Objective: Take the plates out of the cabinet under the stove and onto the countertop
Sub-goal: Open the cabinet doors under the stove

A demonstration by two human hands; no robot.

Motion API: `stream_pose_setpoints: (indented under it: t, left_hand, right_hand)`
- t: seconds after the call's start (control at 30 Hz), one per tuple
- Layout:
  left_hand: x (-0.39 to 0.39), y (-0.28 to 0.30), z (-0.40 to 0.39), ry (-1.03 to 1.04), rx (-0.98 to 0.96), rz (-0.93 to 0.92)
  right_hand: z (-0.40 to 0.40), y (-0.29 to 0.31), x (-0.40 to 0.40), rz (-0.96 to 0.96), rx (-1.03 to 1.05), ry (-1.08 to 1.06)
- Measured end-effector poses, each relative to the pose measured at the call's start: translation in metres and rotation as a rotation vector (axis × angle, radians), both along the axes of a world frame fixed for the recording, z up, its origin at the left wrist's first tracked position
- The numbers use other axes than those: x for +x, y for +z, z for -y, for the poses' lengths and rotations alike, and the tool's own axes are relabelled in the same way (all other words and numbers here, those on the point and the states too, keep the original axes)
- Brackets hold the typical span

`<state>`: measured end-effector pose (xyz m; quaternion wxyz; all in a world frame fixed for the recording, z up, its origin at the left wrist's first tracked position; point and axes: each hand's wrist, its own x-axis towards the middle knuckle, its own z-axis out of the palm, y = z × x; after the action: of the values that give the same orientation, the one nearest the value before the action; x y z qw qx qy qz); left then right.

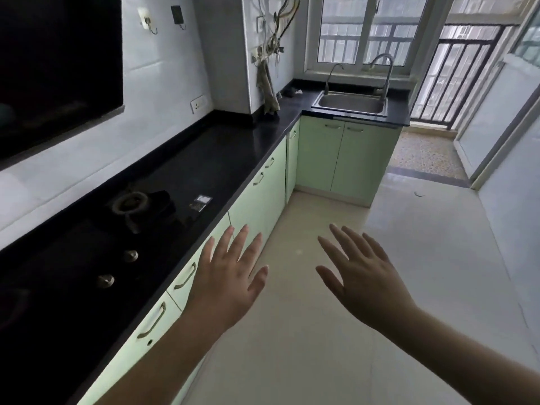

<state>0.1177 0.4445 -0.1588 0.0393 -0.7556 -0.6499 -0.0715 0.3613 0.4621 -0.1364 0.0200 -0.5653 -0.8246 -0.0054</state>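
Countertop of polished black stone (222, 153) runs the length of a narrow kitchen along the left wall, turning at the far corner towards a stainless steel sink (350, 104) with two curved taps beneath a white-framed window (368, 30). Pale green cabinet doors with curved metal handles (257, 200) line the front below it, all closed, so the plates are not visible and their place cannot be told. Set into the near end of the counter is a black glass gas stove (96, 247) with a ringed burner and two round metal knobs. The green cabinet under the stove (163, 314) stands shut. Cream tiled floor (321, 331) fills the aisle. Over that floor a person's bare left hand (226, 283) and bare right hand (363, 277) are stretched forward, backs up, fingers straight and spread wide, holding nothing; the left hand hovers just beside the cabinet fronts, the right well apart from them.
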Motion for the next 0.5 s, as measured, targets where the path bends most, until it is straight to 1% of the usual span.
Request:
stream_pose_setpoints:
  t: [0.07,0.17,0.33,0.5]
  left_hand:
    - [-0.004,-0.004,-0.006,0.064,-0.026,-0.008]
    - [-0.019,-0.013,-0.008,0.176,-0.055,-0.037]
    - [-0.059,-0.026,-0.012,0.321,-0.042,0.019]
    - [-0.111,-0.045,-0.022,0.402,-0.002,0.087]
  right_hand:
    - [-0.022,-0.005,-0.001,0.017,-0.015,0.061]
    - [-0.051,-0.016,-0.020,-0.002,-0.020,0.090]
    - [-0.093,-0.033,-0.086,-0.068,-0.066,0.214]
    - [-0.134,-0.034,-0.157,-0.103,-0.075,0.308]
